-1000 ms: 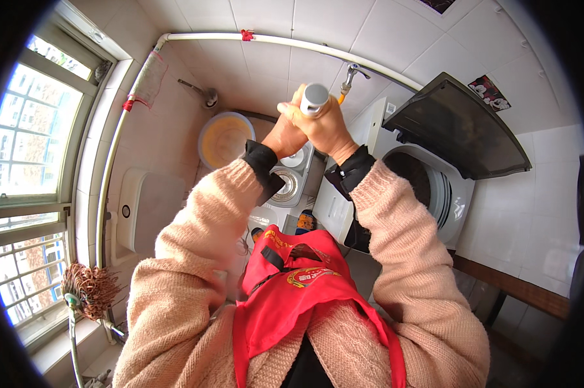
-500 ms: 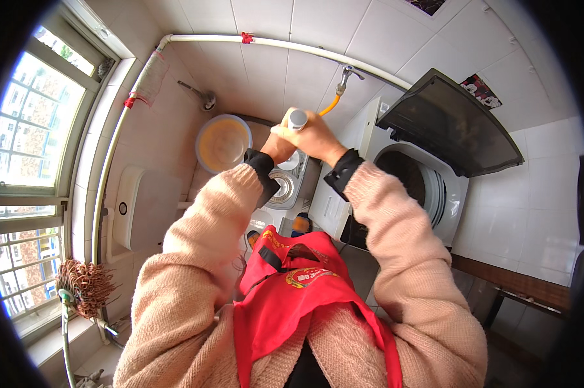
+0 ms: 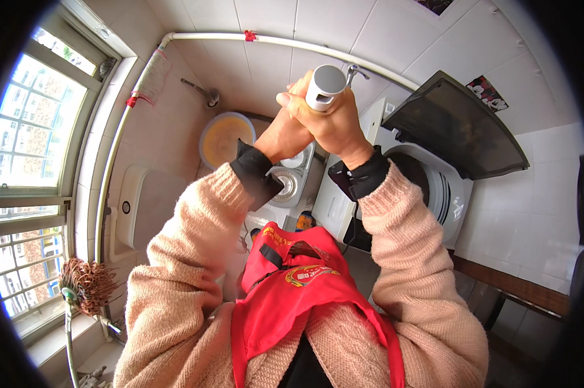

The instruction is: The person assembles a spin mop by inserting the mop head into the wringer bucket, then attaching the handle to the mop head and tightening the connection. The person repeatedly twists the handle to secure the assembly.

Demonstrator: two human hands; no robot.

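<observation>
Handle (image 3: pixel 327 89), white, grey-capped: one, clasped by right hand (image 3: pixel 337 129) and left hand (image 3: pixel 286 134). Hazards: smooth-looking shaft may slip if clasp loosens; sideways swing may knock tap (image 3: pixel 356 72). Position: capped end juts above grip, toward camera; lower length hidden behind hands. Bucket (image 3: pixel 301 173) below, beside round basin (image 3: pixel 208 141); handle-to-bucket contact: cannot tell.

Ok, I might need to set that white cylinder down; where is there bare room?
The brown wooden ledge looks bare along its visible top, bordered by the top-loading washing machine and white wall tiles. It's crowded beyond the grey-capped white cylinder, where the round basin, tap and raised lid cluster.
</observation>
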